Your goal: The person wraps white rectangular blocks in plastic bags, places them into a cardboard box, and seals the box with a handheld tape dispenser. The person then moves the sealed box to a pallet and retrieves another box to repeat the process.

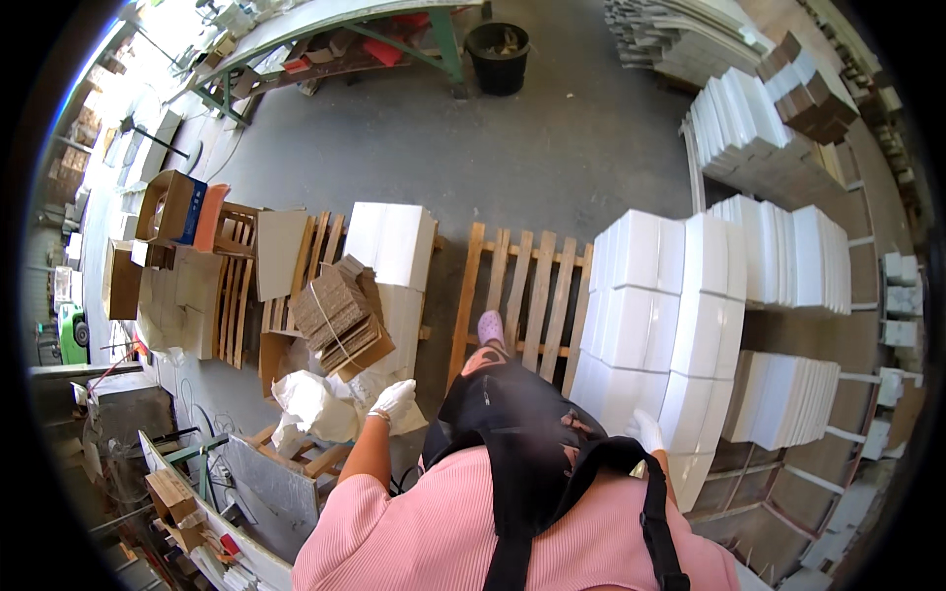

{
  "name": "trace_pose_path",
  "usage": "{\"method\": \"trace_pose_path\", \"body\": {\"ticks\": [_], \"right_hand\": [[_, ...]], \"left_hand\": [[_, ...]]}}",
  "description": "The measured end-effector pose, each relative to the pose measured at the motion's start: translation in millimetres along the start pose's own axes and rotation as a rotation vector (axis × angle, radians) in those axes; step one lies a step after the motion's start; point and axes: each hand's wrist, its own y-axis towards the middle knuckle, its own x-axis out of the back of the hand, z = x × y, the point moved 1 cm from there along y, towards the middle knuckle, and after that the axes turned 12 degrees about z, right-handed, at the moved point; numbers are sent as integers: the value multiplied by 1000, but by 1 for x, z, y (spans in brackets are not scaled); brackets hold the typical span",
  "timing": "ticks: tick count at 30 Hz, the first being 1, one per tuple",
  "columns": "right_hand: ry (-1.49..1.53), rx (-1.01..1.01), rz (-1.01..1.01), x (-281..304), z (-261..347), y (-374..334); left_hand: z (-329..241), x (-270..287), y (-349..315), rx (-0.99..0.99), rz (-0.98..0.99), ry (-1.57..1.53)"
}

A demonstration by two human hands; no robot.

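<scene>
My left hand (394,397), in a white glove, is held out to the left with its fingers apart and nothing visible in it. Below and beside it is crumpled white wrapping (313,404); whether they touch cannot be told. Just beyond lies a strapped bundle of brown cardboard (342,313), tilted over a carton. My right hand (645,430), also gloved in white, is beside the tall block of stacked white boxes (631,325). Its fingers look loosely stretched, and the black apron (581,463) hides part of the wrist. I see nothing held there.
One foot in a pink clog (490,327) is on a wooden pallet (527,286) in front of me. White boxes (389,246) stand left of it. Further stacks of white panels (778,251) line the right. A black bin (497,59) stands by a green-legged workbench (445,54).
</scene>
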Motion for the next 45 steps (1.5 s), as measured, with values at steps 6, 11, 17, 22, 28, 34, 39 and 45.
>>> {"method": "trace_pose_path", "body": {"ticks": [6, 11, 17, 22, 28, 34, 39, 45], "right_hand": [[-209, 69, 100, -82, 142, 42], [-337, 64, 247, -128, 214, 72], [-441, 58, 382, -94, 231, 188], [-513, -61, 373, -120, 322, 255], [-568, -36, 336, -127, 481, 309], [-686, 153, 280, -164, 642, 303], [-673, 197, 317, -225, 705, 319], [-868, 129, 423, -326, 710, 352]], "left_hand": [[-18, 81, 94, -540, -198, 254], [-133, 62, 44, -393, -215, -89], [-191, 34, 38, -483, -239, 100], [-210, 26, 48, -373, -365, 242], [-226, 18, 71, -190, -374, -30], [-303, -8, 69, -426, -439, -356], [-316, -4, 95, -394, -406, -132], [-328, 47, 131, -127, -329, -595]]}}
